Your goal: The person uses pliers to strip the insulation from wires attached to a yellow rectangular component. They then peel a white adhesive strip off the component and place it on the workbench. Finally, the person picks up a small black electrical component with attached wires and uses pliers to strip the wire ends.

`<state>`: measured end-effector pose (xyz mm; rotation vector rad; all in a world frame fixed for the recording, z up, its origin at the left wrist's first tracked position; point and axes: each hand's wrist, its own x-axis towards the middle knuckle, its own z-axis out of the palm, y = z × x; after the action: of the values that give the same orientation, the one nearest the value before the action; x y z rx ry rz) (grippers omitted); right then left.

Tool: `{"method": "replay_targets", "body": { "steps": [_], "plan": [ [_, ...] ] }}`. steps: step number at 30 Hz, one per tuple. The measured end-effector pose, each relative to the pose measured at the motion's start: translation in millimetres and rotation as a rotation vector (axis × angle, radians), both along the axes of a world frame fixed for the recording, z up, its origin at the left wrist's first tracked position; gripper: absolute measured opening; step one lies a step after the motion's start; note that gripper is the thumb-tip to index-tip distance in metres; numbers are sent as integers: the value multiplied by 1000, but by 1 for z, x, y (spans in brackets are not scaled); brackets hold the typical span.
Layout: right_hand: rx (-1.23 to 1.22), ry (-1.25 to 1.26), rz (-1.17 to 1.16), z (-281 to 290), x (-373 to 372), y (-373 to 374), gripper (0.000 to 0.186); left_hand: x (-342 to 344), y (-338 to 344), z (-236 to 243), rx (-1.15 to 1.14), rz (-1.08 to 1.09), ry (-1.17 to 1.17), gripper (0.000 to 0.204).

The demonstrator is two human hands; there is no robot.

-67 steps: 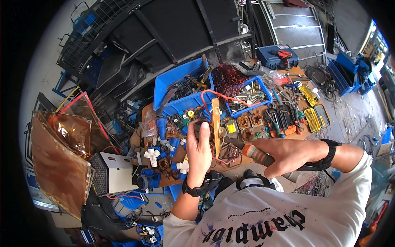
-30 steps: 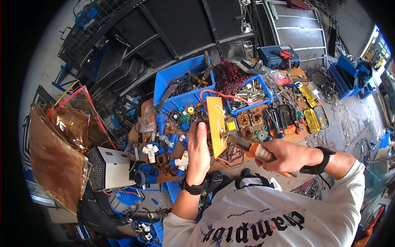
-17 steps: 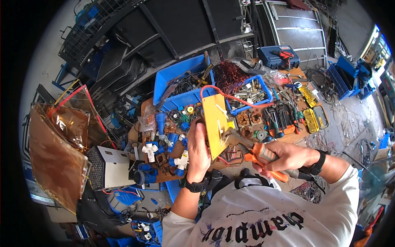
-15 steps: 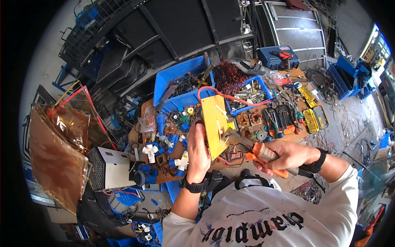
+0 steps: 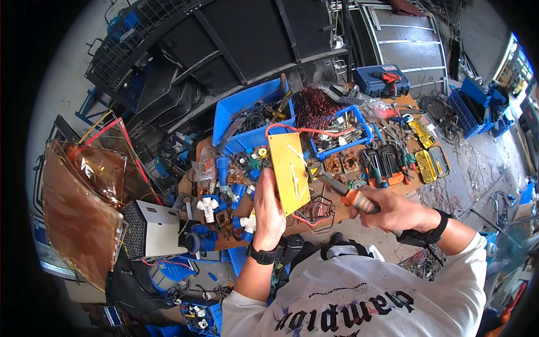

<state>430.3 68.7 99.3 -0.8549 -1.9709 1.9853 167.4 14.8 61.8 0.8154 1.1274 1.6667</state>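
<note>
My left hand (image 5: 268, 213) grips a flat yellow board (image 5: 289, 177) from its left side, tilted so that its face shows, with thin white strips across it. A red cable (image 5: 314, 131) runs from behind the board's top toward the right; where it attaches is hidden. My right hand (image 5: 387, 209) is closed round pliers with orange-and-grey handles (image 5: 362, 202), whose metal head lies just right of the board, apparently apart from it. Below the board, wire leads and rusty parts (image 5: 317, 210) lie at the table's front edge.
The cluttered wooden table (image 5: 412, 181) holds blue bins (image 5: 236, 140), hand tools (image 5: 384, 168), yellow bit cases (image 5: 426, 167), blue and white pipe fittings (image 5: 208, 209) and a drill case (image 5: 375, 78). Brown panels (image 5: 78, 213) and a white-topped box (image 5: 157, 230) stand left.
The yellow board has shifted left and turned its face more toward me. The pliers have drawn back from it, and their handles look closer together in my right hand.
</note>
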Motion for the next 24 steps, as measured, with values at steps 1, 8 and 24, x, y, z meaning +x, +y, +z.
{"method": "replay_targets", "body": {
  "steps": [1, 8, 24],
  "plan": [
    [59, 8, -20, -3, 1, 0, 33, 0, 0, 0, -6, 0, 1, 44],
    [428, -216, -63, -7, 1, 2, 42, -6, -3, -6, -3, -3, -58, 46],
    [-587, 240, -677, -100, -18, -5, 32, -69, -35, -42, 117, 61, -251, 43]
  ]
}}
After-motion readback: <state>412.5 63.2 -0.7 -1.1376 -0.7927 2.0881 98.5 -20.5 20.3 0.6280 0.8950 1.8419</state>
